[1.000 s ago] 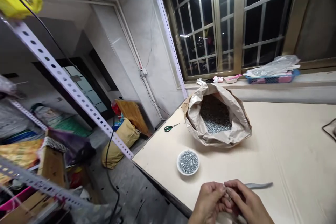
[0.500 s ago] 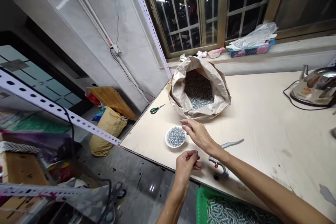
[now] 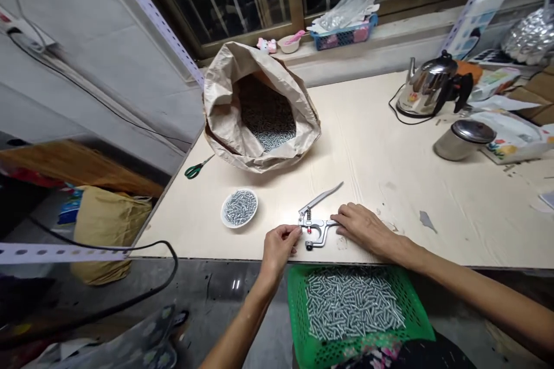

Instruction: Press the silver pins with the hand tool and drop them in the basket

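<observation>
A silver hand press plier (image 3: 318,216) lies near the front edge of the pale table (image 3: 389,173), its upper lever raised. My left hand (image 3: 279,245) is pinched at the plier's jaw, fingers closed on something too small to make out. My right hand (image 3: 361,228) rests flat on the table with its fingertips touching the plier's lower handle. A small white bowl (image 3: 239,208) of metal pins sits to the left. Below the table edge, a green basket (image 3: 359,311) holds many metal pins.
A big paper sack (image 3: 259,109) of metal pins stands at the back left, green scissors (image 3: 197,168) beside it. An electric kettle (image 3: 428,83), a steel lidded pot (image 3: 463,139) and papers sit at the right. A perforated shelf post (image 3: 60,252) and black cable (image 3: 142,294) cross the left.
The view has swung down and right. My right hand drew back from the bowl to the plier's handle. My left hand moved up to the plier's jaw.
</observation>
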### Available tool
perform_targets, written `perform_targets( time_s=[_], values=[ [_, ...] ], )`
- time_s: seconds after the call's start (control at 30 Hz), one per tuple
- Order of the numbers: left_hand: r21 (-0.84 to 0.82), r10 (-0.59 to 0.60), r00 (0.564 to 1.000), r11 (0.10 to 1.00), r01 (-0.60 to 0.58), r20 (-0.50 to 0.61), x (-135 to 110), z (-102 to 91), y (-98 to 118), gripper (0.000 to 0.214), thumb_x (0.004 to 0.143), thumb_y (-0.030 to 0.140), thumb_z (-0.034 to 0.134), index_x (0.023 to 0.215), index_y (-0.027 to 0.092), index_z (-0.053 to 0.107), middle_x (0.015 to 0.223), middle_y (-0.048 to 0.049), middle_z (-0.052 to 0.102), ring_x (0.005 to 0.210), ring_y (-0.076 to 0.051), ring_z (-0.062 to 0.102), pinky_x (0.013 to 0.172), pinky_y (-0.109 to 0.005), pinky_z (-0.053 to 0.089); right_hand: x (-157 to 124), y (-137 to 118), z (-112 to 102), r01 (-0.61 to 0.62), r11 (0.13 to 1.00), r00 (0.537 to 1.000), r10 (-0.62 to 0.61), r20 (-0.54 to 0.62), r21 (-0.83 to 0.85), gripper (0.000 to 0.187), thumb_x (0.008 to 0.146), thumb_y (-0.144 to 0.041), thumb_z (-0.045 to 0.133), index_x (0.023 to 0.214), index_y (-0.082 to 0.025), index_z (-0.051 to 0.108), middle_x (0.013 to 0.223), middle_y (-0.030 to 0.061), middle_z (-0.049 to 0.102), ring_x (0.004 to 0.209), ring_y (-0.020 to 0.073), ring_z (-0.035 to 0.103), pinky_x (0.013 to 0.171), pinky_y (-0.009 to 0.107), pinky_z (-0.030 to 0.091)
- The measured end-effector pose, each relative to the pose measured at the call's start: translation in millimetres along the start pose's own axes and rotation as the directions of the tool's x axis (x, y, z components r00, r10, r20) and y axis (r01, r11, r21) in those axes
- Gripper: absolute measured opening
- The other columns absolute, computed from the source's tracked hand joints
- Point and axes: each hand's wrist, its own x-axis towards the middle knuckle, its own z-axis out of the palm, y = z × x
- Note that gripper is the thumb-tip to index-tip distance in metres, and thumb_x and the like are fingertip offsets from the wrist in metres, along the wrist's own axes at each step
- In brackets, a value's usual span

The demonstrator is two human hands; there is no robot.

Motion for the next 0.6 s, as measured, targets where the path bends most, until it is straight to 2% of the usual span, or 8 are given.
perform_targets(
  time_s=[0.1, 0.27, 0.6],
  values=[
    [0.063, -0.017, 1.000, 0.998, 0.017, -0.008, -2.3, 5.0, 0.8, 0.043, 0.056, 0.050, 0.074, 0.071, 0.010, 0.069, 0.054, 0.0015, 0.057, 0.045, -0.008, 0.045, 0.044, -0.021, 0.039, 0.1, 0.9, 11.8, 0.030, 0.998, 0.999, -0.032, -0.043, -0.054, 0.015, 0.092, -0.015, 0.046, 0.081, -0.018, 0.055, 0.078, 0.0030, 0.054, 0.069, 0.0163, 0.045, 0.063, 0.030, 0.034],
    [0.149, -0.002, 1.000, 0.989, 0.006, -0.029, -7.5, 9.0, 3.5, 0.041, 0.057, 0.050, 0.072, 0.070, 0.012, 0.071, 0.062, -0.0022, 0.064, 0.049, -0.009, 0.048, 0.046, -0.021, 0.039, -3.2, -0.6, 16.7, 0.099, 0.985, 0.987, -0.116, -0.112, -0.144, 0.025, 0.094, -0.009, 0.036, 0.081, -0.017, 0.055, 0.076, 0.0040, 0.054, 0.068, 0.0165, 0.042, 0.062, 0.032, 0.030],
    [0.232, 0.018, 0.999, 0.973, -0.011, -0.029, -8.8, 13.4, -2.1, 0.035, 0.061, 0.047, 0.070, 0.068, 0.012, 0.070, 0.059, -0.0013, 0.062, 0.047, -0.010, 0.049, 0.046, -0.021, 0.038, -4.3, -1.6, 15.3, 0.081, 0.986, 0.985, -0.102, -0.141, -0.148, 0.028, 0.094, -0.008, 0.035, 0.077, -0.018, 0.054, 0.074, 0.0036, 0.053, 0.067, 0.0162, 0.040, 0.063, 0.032, 0.028]
  ],
)
